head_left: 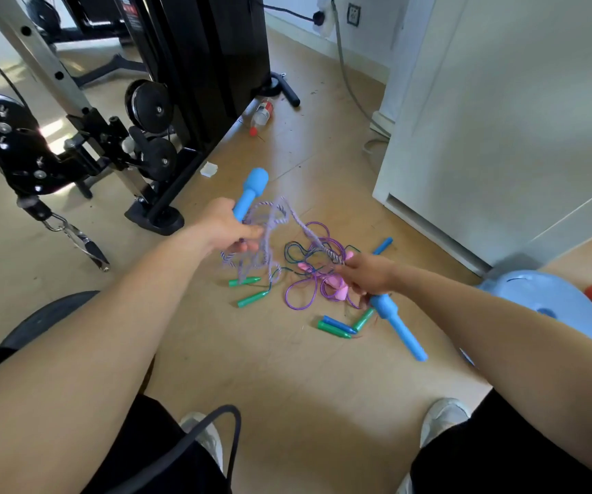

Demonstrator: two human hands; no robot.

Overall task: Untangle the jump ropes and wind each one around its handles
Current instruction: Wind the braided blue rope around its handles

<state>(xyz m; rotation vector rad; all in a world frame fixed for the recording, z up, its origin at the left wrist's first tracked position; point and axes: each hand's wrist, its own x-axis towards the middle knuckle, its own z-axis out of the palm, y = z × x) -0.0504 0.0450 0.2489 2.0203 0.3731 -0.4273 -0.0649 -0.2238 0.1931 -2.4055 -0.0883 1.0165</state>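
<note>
My left hand (225,228) grips a light-blue handle (250,192) that points up and away, with loops of a braided lilac rope (273,222) hanging from it. My right hand (371,274) grips the other light-blue handle (398,328), which points down toward me, and pinches the same braided rope. Below the hands, a tangle lies on the floor: a thin purple rope (301,297) with pink handles (337,285), thin dark cords, green handles (253,297) and a blue handle (383,246).
A black cable gym machine (166,101) with pulleys stands at the left. A plastic bottle (261,115) lies by its base. A white cabinet (501,119) fills the right. A light-blue dome (551,301) sits at the right edge. My shoes (444,418) are near the bottom.
</note>
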